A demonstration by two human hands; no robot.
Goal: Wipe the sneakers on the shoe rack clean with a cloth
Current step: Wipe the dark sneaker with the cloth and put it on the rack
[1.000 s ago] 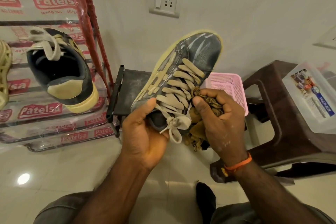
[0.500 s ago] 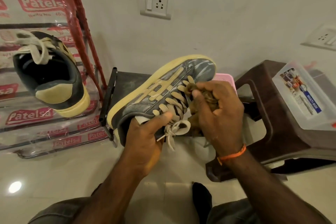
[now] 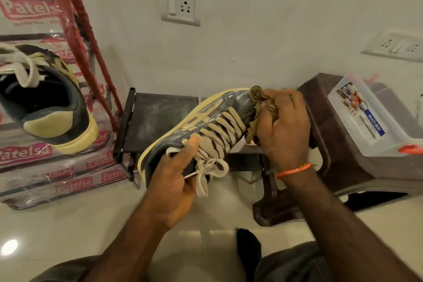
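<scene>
- Two hands work one sneaker (image 3: 206, 126), held between them above the floor.
- Left hand (image 3: 176, 181) grips its heel end, thumb on the tongue.
- Right hand (image 3: 283, 126) clutches the cloth (image 3: 257, 98), pressed to the toe.
- Step in hand looks like wiping the toe; next probably calls for turning the sneaker to reach its unwiped sides.
- Second sneaker (image 3: 45, 101) waits on the rack (image 3: 75, 27), left of the left hand.

We've tipped the held sneaker (image 3: 206, 128) from nearly upright, toe toward the wall switch, to lying low w/ the toe now pointing right toward the brown stool (image 3: 320, 107). Our right hand (image 3: 283, 126) w/ the brown cloth (image 3: 258, 98) has slid from the laces near the tongue up to the toe end. Left hand (image 3: 176, 181) grip shifted too: thumb now lies across the lower laces, vs. beside the shoe's side before.
</scene>
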